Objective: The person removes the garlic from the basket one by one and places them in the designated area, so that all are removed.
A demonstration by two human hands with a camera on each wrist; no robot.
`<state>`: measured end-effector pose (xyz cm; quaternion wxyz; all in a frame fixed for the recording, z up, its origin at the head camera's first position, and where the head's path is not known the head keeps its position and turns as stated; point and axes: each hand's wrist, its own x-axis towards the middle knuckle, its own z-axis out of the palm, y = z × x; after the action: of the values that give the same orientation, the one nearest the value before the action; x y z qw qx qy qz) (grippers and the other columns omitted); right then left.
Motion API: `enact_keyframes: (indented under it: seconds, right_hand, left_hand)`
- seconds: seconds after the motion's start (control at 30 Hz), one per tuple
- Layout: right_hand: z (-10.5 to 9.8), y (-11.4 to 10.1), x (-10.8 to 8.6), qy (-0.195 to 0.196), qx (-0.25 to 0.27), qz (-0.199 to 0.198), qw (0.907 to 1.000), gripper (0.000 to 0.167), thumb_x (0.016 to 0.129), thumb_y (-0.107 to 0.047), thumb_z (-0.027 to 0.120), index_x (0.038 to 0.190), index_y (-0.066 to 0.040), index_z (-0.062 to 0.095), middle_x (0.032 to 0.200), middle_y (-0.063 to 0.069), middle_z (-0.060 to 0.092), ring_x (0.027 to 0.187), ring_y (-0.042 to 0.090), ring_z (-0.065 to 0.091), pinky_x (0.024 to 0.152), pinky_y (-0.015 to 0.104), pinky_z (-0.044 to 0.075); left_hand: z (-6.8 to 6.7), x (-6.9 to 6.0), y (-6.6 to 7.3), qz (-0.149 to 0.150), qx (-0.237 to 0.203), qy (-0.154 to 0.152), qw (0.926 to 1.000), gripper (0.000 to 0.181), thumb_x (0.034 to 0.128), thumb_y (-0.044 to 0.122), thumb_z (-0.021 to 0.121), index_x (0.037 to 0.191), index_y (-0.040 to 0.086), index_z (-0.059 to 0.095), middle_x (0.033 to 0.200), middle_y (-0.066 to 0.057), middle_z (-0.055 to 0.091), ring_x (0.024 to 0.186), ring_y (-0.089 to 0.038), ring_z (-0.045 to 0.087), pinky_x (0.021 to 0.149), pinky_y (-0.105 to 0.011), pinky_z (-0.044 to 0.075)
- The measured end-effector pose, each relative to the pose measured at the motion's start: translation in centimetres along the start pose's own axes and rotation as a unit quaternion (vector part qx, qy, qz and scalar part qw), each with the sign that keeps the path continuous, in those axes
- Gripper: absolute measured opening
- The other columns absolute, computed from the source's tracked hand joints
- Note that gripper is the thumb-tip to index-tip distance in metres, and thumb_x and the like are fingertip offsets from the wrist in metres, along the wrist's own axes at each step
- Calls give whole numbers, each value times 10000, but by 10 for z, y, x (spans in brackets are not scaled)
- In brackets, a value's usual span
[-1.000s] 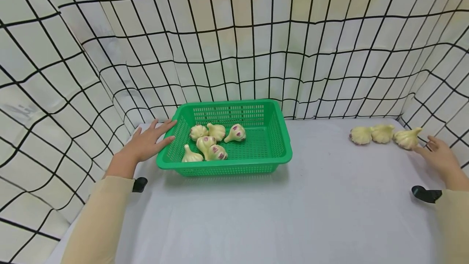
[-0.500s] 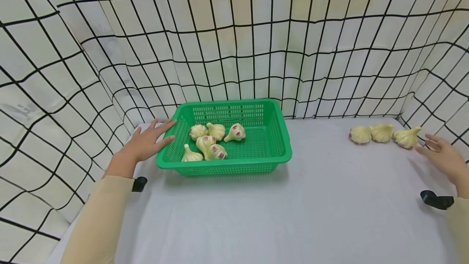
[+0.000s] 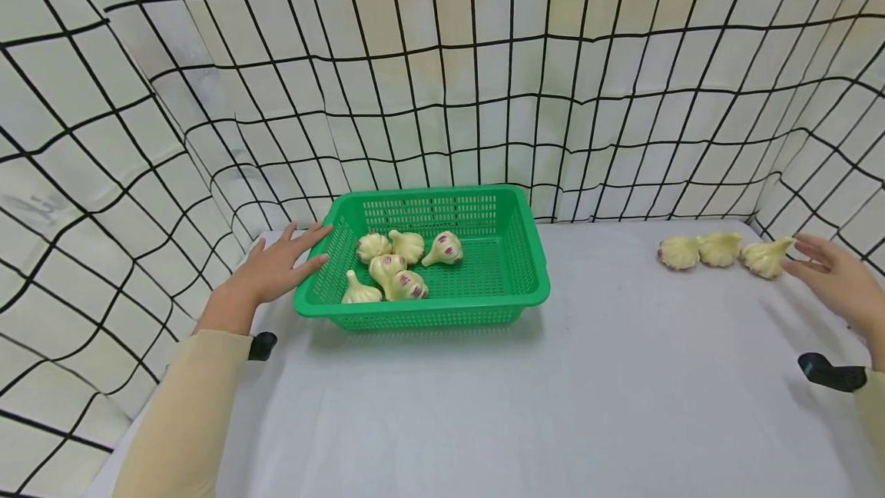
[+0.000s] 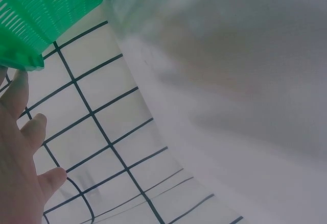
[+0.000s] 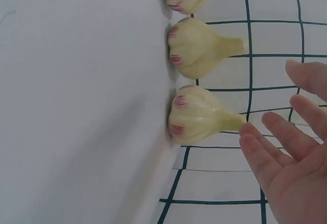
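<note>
A: Pictured at left?

B: Touching the left rim of a green basket [image 3: 477, 271] with the left hand [image 3: 273, 271], fingers spread wide, gripping nothing.

A: Inside the basket?

B: Lying at left and toward the middle, in a loose cluster of six garlic bulbs [image 3: 387, 271], pale with purple streaks.

A: And at far right?

B: Held out beside three loose bulbs [image 3: 719, 250] with the right hand [image 3: 840, 283], thumb and fingers parted, closed around nothing. Very near the stem of the rightmost bulb [image 3: 764, 260]; impossible to tell whether touching.

A: Arranged how?

B: Set side by side in a row on the white tabletop [image 3: 553, 406], well apart from the basket.

A: Dressed in?

B: Beige sleeves [image 3: 187, 413].

A: Behind it all?

B: Hung with black netting [image 3: 445, 105] over pale sheeting [image 3: 459, 71], at the back and along both sides.
</note>
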<state>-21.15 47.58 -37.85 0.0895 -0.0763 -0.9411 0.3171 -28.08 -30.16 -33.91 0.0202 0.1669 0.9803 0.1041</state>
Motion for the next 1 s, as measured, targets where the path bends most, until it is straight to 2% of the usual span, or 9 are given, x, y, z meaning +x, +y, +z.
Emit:
enact_keyframes:
  seconds: [0.2,0.5,0.77,0.83,0.9,0.93,1.0]
  right_hand:
    - [-1,-19,0,40,114,-301,9995,662,1121,-245,430,1576,115,109,1547,448,166,1345,688,250,1006,789,290]
    - [-5,-43,1,-160,168,-640,9977,667,1121,-291,430,1572,120,161,1516,454,261,1322,674,302,1005,778,290]
    - [-8,-69,2,-439,168,-942,9944,675,1111,-310,465,1595,67,185,1547,411,276,1328,658,313,977,804,306]
    - [-8,-75,3,-513,158,-1098,9925,648,1107,-291,483,1587,65,231,1535,404,311,1315,631,352,961,800,333]
    - [-7,-80,3,-537,10,-1260,9906,605,1098,-289,512,1567,44,323,1510,360,401,1316,402,495,1012,589,475]
    - [-6,-83,3,-569,-46,-1372,9889,578,1093,-280,527,1547,41,369,1490,337,445,1271,341,531,981,557,500]
    - [-6,-88,3,-630,-134,-1488,9868,525,1082,-288,551,1507,6,458,1440,138,572,1158,51,565,902,279,525]
  left_hand:
    - [0,-1,0,-13,-21,-5,10000,707,1073,552,399,1654,188,225,1689,-146,198,1539,-471,33,1152,-737,-40]
    - [0,-1,0,1,-32,-21,10000,704,1075,546,401,1657,194,216,1693,-144,187,1540,-468,26,1151,-738,-43]
    - [-1,-1,0,33,-38,-33,10000,707,1076,553,391,1656,188,216,1692,-147,189,1538,-471,36,1152,-738,-36]
    - [-1,-1,0,34,-43,-39,10000,712,1075,562,383,1656,186,214,1692,-150,186,1539,-469,34,1154,-735,-38]
    - [-1,-1,0,34,-52,-37,10000,716,1074,568,381,1657,188,213,1693,-148,183,1540,-467,33,1154,-734,-40]
    - [-1,-1,0,35,-52,-34,10000,717,1073,569,382,1656,189,214,1693,-148,184,1539,-468,36,1154,-734,-39]
    - [-1,-1,0,32,-50,-38,10000,717,1073,569,382,1657,190,211,1694,-148,181,1539,-469,37,1155,-733,-41]
